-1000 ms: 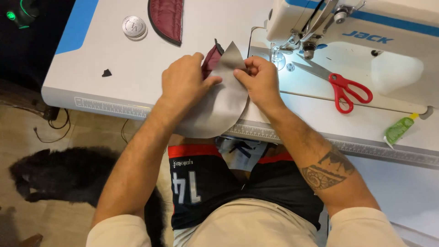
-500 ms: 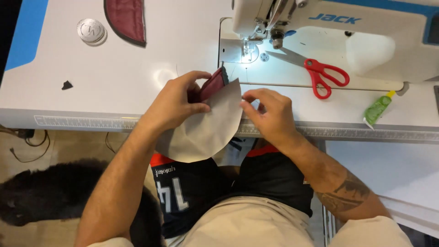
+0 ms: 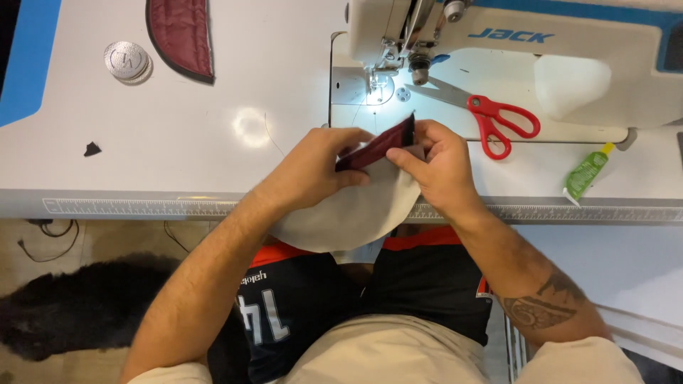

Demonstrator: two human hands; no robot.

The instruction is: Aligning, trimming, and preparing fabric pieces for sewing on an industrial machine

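Note:
My left hand [image 3: 313, 167] and my right hand [image 3: 441, 167] both grip a folded fabric piece at the front edge of the white sewing table [image 3: 178, 156]. Its dark red quilted side [image 3: 377, 146] stands up on edge between my fingers, and its pale grey rounded lining [image 3: 356, 213] hangs down over the table edge toward my lap. The piece sits just in front of the sewing machine's needle and presser foot [image 3: 380, 82], which a small lamp lights.
Red-handled scissors [image 3: 491, 117] lie on the machine bed to the right. A small green tube [image 3: 585, 174] rests further right. Another dark red quilted piece [image 3: 181, 35] and a round silver disc [image 3: 126, 60] lie at the back left. A dark furry animal [image 3: 78, 309] lies on the floor.
The fabric piece has been turned and folded tighter, with the red side now up on edge. Both hands have drawn closer to the needle. The camera view has shifted.

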